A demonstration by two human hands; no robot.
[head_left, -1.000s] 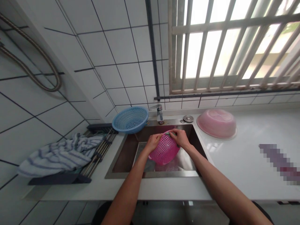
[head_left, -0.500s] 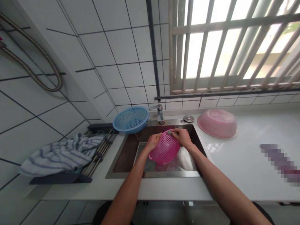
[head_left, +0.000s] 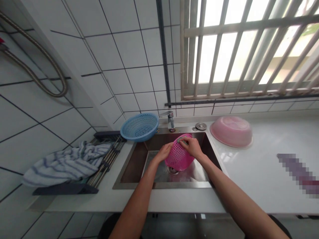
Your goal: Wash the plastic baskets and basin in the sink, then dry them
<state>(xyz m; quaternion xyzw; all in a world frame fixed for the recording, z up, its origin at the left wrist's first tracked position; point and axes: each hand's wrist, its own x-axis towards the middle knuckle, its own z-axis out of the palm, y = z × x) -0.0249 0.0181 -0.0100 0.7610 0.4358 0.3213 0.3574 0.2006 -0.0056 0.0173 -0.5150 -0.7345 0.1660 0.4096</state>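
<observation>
Here, a striped towel lies bunched on a rodded rack at left; a blue basket overhangs the far-left corner of the sink, perhaps so that drips fall inside. The left hand, fingers partly hidden, curls on the left edge of a pink basket, apparently steadying it, tilted, over the sink. The right hand, nearly closed, pinches a small green item at the basket's far rim, presumably for control. At right, a pink basin rests upside down, likely for draining.
</observation>
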